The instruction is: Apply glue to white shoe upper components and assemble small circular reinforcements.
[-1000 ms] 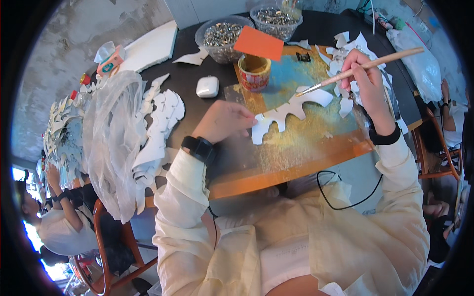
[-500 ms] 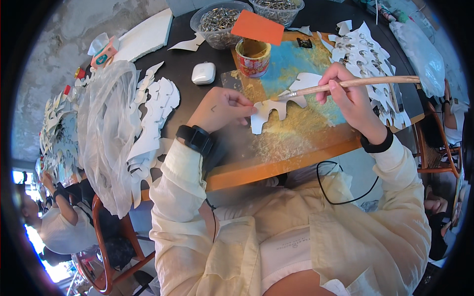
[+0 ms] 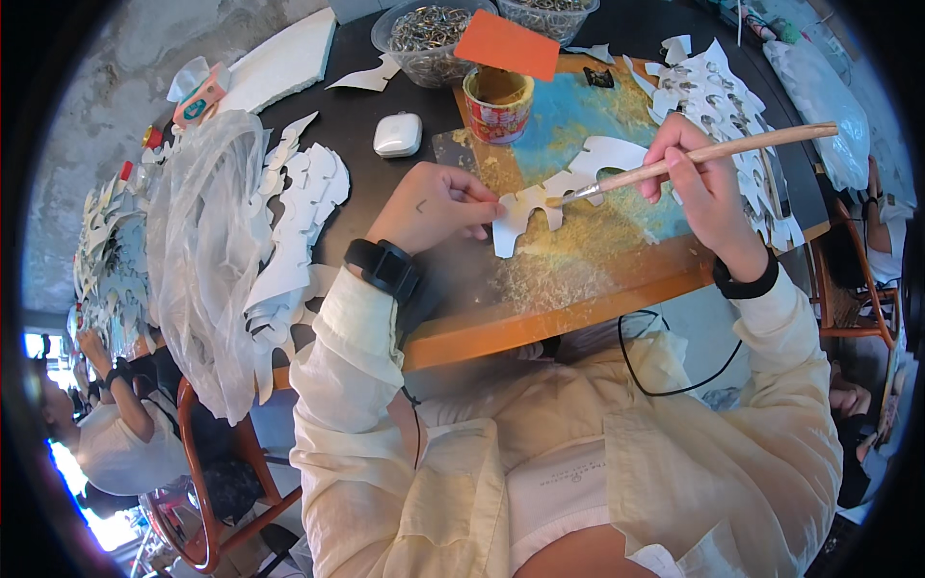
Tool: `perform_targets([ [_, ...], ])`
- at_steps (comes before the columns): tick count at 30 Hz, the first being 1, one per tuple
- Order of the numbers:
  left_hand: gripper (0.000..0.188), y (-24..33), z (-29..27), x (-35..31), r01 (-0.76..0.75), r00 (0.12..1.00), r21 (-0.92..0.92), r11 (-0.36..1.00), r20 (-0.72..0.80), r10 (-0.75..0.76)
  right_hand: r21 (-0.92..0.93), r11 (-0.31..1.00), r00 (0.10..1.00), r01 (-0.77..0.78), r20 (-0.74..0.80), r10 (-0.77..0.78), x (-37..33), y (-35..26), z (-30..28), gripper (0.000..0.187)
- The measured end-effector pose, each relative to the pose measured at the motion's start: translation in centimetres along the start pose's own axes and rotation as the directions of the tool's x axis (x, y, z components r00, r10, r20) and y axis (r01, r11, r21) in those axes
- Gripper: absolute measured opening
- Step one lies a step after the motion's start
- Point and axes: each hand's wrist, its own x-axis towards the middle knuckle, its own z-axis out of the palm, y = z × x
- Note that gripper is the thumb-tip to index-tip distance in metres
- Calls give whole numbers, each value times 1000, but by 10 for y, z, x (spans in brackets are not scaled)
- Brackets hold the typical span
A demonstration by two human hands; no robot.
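Far left, a plastic bag [image 3: 198,260] drapes over a stack of white cutouts [image 3: 299,207] at the table's edge. A white case [image 3: 398,134] sits just beyond on the dark table [image 3: 356,106].

Now the left hand [image 3: 434,204]: forearm angled up from the lower left, black watch [image 3: 383,268] on the wrist, back of the hand facing up. Fingers curl down and pinch the left end of the white shape [image 3: 564,188], pressing it flat on the paint-smeared board [image 3: 617,270]. Closed grip, firmly on the cutout.

Behind, a can [image 3: 498,104] of yellowish paint stands on the board, an orange card [image 3: 507,44] leaning past it, bowls [image 3: 424,34] of metal bits beyond.

The shape lies in the middle of the board, between both hands, on gold and blue smears.

Over to the right hand [image 3: 699,188]: wrist bent, dark band on it, fingers wrapped tight round the brush [image 3: 694,157] like a pen. The handle points up and right; the tip touches the shape just beside the left fingers.

Right of it, more cutouts [image 3: 718,96] lie spread out.
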Motion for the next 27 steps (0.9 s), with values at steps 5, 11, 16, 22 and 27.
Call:
perform_targets([
  [5, 23, 2, 0, 0, 8, 1000, 13, 1000, -2, -8, -8, 997, 995, 79, -59, -79, 6, 0, -6, 11],
  [11, 21, 0, -1, 0, 15, 1000, 11, 1000, -1, -15, -147, 980, 991, 132, 56, -125, 7, -9, -8, 14],
  [16, 21, 0, 0, 0, 14, 1000, -14, 1000, 9, -14, -210, 967, 987, 142, 106, -122, 7, -12, -6, 15],
  [22, 21, 1, 0, 0, 31, 999, -20, 999, 14, -31, -299, 931, 968, 209, 199, -153, 9, -16, -9, 14],
  [27, 22, 0, -1, 0, 27, 999, -18, 999, 19, -27, -269, 935, 968, 231, 165, -192, 11, -17, -9, 14],
])
